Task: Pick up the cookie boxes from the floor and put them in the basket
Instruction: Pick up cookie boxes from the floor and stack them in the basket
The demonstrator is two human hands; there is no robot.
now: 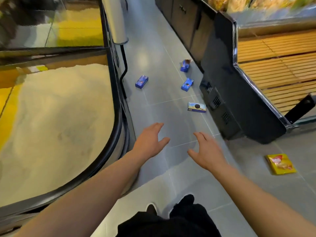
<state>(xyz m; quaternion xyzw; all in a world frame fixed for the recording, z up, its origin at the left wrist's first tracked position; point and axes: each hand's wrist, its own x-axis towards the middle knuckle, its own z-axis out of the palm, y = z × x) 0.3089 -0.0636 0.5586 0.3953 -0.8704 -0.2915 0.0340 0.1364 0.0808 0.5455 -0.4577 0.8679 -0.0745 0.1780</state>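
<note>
Several blue cookie boxes lie scattered on the grey tiled floor of a shop aisle. One box (141, 81) lies at the left, another (185, 65) stands tilted farther back, one (187, 84) lies near the right-hand unit, and the closest (197, 107) lies flat with a dark cookie picture facing up. My left hand (150, 140) and my right hand (206, 152) are stretched forward over the floor, fingers spread and relaxed, holding nothing. Both hands are short of the nearest box. No basket is in view.
A glass-topped display case (56, 117) with a curved black rim borders the aisle on the left. A dark display unit (239, 100) with wooden slats stands on the right. A yellow snack packet (281, 164) lies on the floor at the right. My feet show at the bottom.
</note>
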